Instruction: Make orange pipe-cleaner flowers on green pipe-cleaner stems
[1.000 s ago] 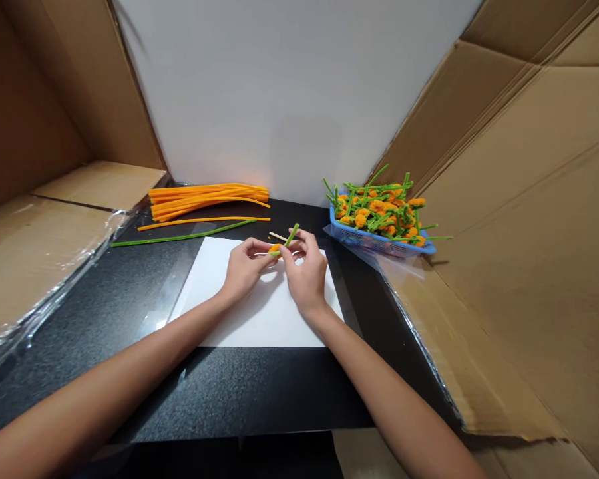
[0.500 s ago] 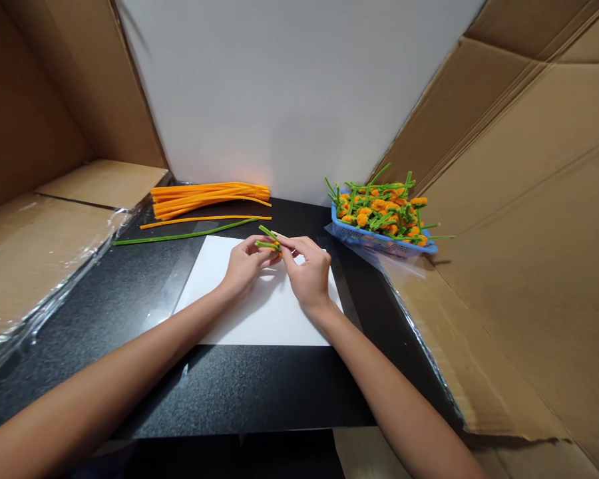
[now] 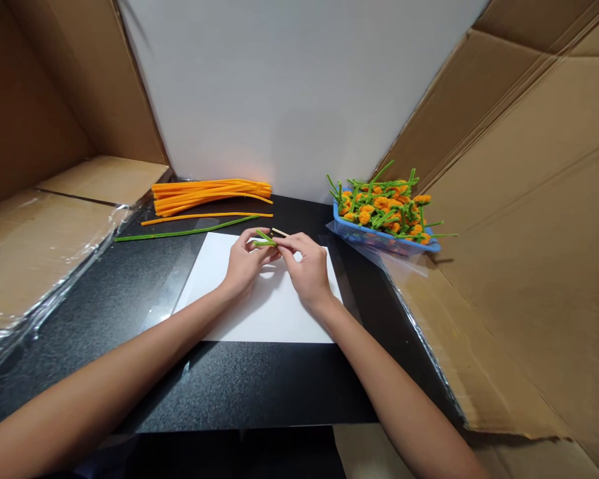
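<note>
Both hands meet over a white sheet (image 3: 274,313). My left hand (image 3: 246,263) is closed on a green pipe cleaner (image 3: 263,242), whose two ends stick out to the left between the hands. My right hand (image 3: 307,266) pinches the same piece from the other side with thumb and fingertips. A thin pale stick (image 3: 280,232) pokes out beyond the right fingers; how it is held is hidden. The fingers cover the middle of the green piece, so any orange part there does not show.
A bundle of orange pipe cleaners (image 3: 209,194) lies at the back left. In front are one loose orange pipe cleaner (image 3: 204,217) and a long green one (image 3: 184,233). A blue basket (image 3: 379,234) of orange-and-green pipe-cleaner flowers (image 3: 387,206) stands back right. Cardboard (image 3: 529,233) walls both sides.
My fingers have shifted slightly around the green piece, and the orange bit seen between them before is now covered. The green ends have turned a little. The view has moved slightly.
</note>
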`<state>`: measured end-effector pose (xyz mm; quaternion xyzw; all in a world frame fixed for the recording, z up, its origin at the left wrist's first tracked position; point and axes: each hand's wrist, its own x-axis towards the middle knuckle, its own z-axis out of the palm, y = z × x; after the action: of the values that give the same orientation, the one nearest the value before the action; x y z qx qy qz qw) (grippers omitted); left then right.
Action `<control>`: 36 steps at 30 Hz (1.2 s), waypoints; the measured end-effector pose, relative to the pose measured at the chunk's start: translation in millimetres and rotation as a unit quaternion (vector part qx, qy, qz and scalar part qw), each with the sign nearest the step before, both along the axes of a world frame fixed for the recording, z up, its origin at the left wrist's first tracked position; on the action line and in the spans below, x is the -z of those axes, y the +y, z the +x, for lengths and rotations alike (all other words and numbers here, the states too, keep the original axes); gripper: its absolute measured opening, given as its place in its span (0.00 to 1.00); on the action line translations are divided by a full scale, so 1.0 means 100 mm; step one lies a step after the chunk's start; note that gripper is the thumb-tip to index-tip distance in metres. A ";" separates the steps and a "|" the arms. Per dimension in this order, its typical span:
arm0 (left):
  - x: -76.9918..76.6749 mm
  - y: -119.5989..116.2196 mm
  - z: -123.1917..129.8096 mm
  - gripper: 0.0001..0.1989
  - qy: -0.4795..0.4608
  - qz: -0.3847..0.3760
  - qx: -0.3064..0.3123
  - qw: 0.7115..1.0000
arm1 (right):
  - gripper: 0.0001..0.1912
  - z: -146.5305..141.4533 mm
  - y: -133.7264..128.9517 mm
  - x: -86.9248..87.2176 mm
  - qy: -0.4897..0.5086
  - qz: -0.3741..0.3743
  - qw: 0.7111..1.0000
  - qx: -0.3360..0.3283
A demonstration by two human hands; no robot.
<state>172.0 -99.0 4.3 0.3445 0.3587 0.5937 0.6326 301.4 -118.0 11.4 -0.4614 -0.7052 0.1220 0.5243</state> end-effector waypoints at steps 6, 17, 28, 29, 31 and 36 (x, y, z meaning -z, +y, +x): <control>0.04 0.00 -0.01 0.17 0.020 0.027 0.014 0.999 | 0.14 -0.01 -0.01 0.00 -0.018 -0.002 1.000 0.007; 0.05 0.03 0.00 0.16 0.017 0.008 0.014 1.000 | 0.11 0.21 0.03 -0.05 -0.191 0.086 0.978 -0.007; 0.00 0.03 -0.01 0.13 -0.002 -0.009 0.003 1.000 | 0.15 0.19 0.02 -0.07 -0.318 0.107 0.942 0.004; -0.01 0.03 -0.01 0.13 -0.002 -0.012 0.003 1.000 | 0.16 0.20 0.03 -0.08 -0.326 0.109 0.939 0.004; -0.04 0.03 -0.01 0.13 -0.003 -0.020 0.005 1.000 | 0.16 0.22 0.03 -0.10 -0.339 0.113 0.934 0.002; -0.02 0.04 -0.01 0.14 0.000 -0.014 0.016 1.000 | 0.18 0.23 0.05 -0.12 -0.393 0.128 0.910 0.016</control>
<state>171.3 -95.4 6.7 0.3417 0.3612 0.5784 0.6467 324.2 -113.0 23.5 -0.4125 -0.8563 -0.1688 0.2608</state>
